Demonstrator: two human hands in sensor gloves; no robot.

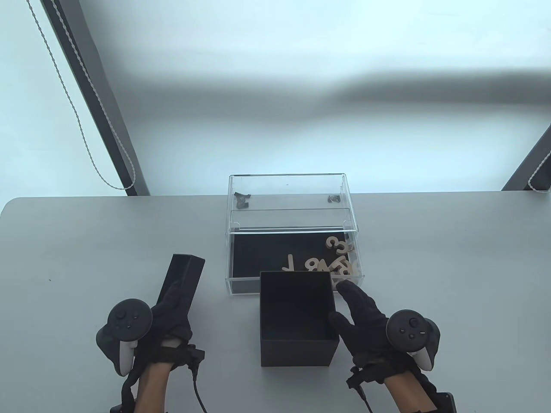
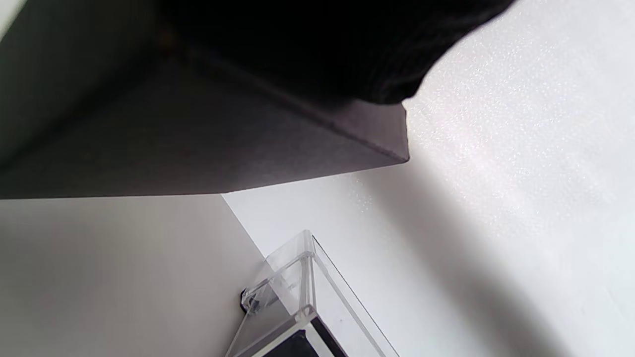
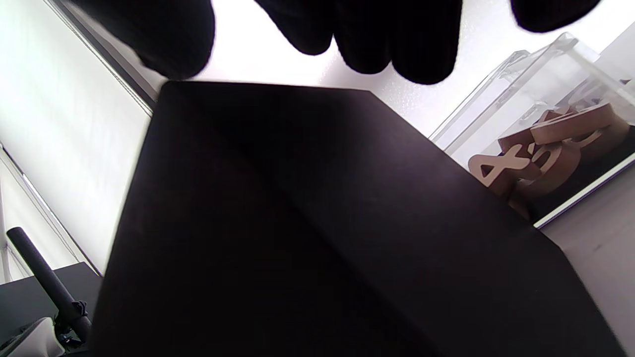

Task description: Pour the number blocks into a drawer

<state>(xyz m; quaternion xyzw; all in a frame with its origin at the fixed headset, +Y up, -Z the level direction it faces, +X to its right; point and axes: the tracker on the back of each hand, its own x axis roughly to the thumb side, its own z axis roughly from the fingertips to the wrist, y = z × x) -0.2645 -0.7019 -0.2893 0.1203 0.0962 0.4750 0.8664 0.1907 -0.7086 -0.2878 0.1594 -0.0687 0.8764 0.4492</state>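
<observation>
Gripping the black lid [image 1: 180, 279] on edge, the left hand [image 1: 170, 314] curls its fingers round the lid's lower part, tilted above the grey table [image 1: 64, 258]. The right hand [image 1: 359, 316] lies with straight fingers against the right wall of the open black box [image 1: 297, 318], which stands upright just before the clear drawer [image 1: 295, 245]. Wooden number blocks [image 1: 335, 260] lie heaped in the drawer's right part, on its dark floor, beneath the clear acrylic case [image 1: 288, 202].
</observation>
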